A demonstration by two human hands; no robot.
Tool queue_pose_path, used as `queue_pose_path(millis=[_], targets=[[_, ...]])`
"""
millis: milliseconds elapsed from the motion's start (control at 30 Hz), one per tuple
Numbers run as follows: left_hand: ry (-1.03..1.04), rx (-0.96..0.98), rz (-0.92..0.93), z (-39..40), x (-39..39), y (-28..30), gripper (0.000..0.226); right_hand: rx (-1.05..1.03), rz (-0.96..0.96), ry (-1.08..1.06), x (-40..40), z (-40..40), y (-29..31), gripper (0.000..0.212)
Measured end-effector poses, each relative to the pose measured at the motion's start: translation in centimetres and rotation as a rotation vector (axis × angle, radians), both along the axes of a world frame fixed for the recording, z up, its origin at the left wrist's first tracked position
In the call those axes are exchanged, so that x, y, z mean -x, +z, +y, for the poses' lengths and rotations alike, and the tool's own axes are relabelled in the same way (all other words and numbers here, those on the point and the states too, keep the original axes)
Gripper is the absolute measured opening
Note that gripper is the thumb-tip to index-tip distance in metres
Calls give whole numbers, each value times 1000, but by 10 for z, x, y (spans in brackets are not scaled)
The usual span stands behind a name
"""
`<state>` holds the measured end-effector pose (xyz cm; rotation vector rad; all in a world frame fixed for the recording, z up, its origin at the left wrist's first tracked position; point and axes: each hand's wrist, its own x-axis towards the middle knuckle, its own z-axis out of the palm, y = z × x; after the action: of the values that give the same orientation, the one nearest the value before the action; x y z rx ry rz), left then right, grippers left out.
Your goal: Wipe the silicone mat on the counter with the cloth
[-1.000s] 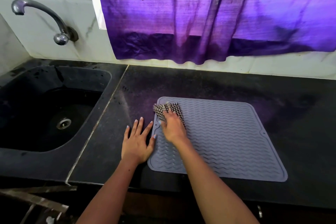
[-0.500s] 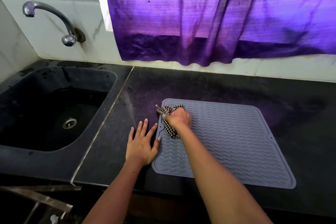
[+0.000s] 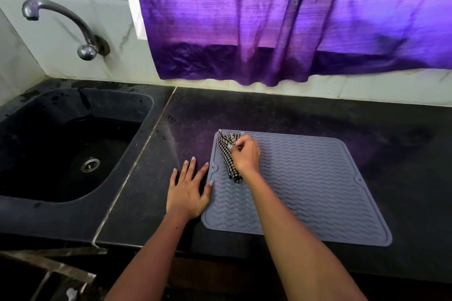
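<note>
A grey silicone mat (image 3: 318, 186) with a wavy ribbed surface lies flat on the black counter (image 3: 293, 115). My right hand (image 3: 245, 156) is closed around a bunched black-and-white checked cloth (image 3: 226, 154) and presses it on the mat's far left corner. My left hand (image 3: 188, 190) lies flat on the counter with fingers spread, its thumb touching the mat's left edge.
A black sink (image 3: 61, 144) with a metal drain is set into the counter on the left, with a curved metal tap (image 3: 61, 24) on the tiled wall above it. A purple curtain (image 3: 281, 19) hangs behind the counter. The counter's front edge runs just below the mat.
My right hand turned and drew the cloth along the mat's left part, then moved it back toward the far left corner. My left hand stayed flat beside the mat.
</note>
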<state>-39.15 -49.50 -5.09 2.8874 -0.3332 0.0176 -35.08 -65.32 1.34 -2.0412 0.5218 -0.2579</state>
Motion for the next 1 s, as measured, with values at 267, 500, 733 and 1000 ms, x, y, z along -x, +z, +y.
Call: queue_pose_path(millis=[267,500,733,1000], targets=[[-3,24,-5,0,1,1,79,812,-52,414,7,0,-13,67],[-3,18,-8,0,1,-1,78,737,275,535,2,-2,-26,72],[-4,20,-19,0,1,-2,78,732,232,342,20,19,-34,66],[2,31,-4,0,1,0,80,690,198,461,14,1,-25,61]])
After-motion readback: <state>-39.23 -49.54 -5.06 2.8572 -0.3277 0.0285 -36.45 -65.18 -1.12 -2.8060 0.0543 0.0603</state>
